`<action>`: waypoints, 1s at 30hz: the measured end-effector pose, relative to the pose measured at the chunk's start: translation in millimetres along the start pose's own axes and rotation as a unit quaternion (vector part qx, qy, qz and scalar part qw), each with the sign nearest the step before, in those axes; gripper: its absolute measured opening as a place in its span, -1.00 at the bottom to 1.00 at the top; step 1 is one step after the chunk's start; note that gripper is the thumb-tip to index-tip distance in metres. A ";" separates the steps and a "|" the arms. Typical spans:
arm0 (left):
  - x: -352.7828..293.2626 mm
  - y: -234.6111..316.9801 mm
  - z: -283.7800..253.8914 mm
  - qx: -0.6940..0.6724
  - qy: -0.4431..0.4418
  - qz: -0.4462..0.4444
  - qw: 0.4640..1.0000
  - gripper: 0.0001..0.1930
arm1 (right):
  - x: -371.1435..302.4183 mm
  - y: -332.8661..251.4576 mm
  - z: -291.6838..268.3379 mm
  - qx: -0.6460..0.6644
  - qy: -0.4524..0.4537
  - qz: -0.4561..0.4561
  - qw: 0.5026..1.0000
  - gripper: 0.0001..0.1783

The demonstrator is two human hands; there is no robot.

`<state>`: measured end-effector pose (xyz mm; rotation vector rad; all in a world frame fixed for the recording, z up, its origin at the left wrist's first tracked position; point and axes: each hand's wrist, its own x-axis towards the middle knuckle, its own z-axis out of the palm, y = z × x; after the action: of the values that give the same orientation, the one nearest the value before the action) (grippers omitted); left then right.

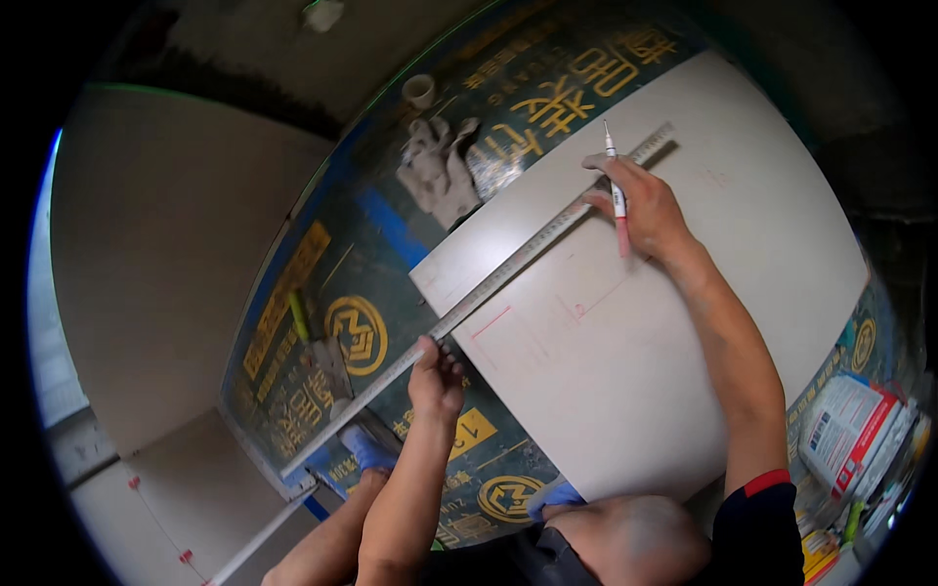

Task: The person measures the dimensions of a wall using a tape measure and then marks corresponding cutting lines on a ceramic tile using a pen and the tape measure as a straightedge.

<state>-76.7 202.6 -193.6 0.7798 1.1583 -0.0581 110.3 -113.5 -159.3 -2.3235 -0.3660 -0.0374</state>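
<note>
Ruler (489,283), long, stiff and likely slippery, lies across the tile (664,322) mid-frame, left hand (435,376) fingers pressing its lower end, right hand (640,205) gripping a pen (616,195) and pinning its top.

Your tile (684,322) lies on the mat (391,244), covering its right part, with your knee (625,537) at the tile's near edge. The ruler (508,269) runs across the tile's left corner, from the far edge out over the mat toward its near-left corner. Your left hand (435,376) rests on the ruler just off the tile's left edge; your right hand (640,205) rests on it near the far edge, with the pen (616,190) in it. The gloves (440,171) lie on the mat behind the tile's left corner, the cup (419,90) behind them. The trowel (318,356) lies on the mat left of the ruler. The bags (855,435) lie right of the tile.
</note>
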 end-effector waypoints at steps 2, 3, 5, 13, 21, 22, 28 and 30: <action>-1.8 1.2 -1.1 -0.008 0.008 0.002 1.000 -0.74 | 6.9 -7.0 11.3 -0.002 -0.049 0.000 0.999 -0.62; -4.2 2.3 -2.4 -0.011 0.008 0.004 1.000 -0.73 | 7.7 -10.1 16.2 0.001 -0.066 0.003 0.998 -0.62; -8.2 3.6 -5.9 -0.018 -0.001 0.005 1.000 -0.71 | 4.8 -9.8 24.2 0.009 -0.079 0.006 0.997 -0.62; -49.5 33.1 -3.8 0.449 -0.063 0.327 0.829 -0.78 | -0.6 -4.3 29.2 0.009 -0.068 -0.013 0.998 -0.60; -11.3 86.8 25.7 0.709 -0.155 0.260 0.636 -0.84 | -2.9 -6.8 28.1 0.016 -0.053 -0.014 0.998 -0.60; -10.4 87.7 28.8 0.738 -0.155 0.222 0.618 -0.84 | -4.2 -7.3 28.0 0.016 -0.053 -0.012 0.998 -0.60; -2.7 76.0 26.1 0.656 -0.161 0.159 0.720 -0.85 | -8.9 -7.2 22.7 0.008 -0.048 -0.008 0.999 -0.59; -1.1 71.7 22.8 0.649 -0.166 0.154 0.726 -0.86 | -10.9 -12.2 14.9 -0.011 0.001 -0.018 1.000 -0.61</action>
<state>-28.6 242.2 -151.3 2.0977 0.4720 -0.7712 95.3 -97.7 -162.7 -2.3376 -0.4083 -0.0614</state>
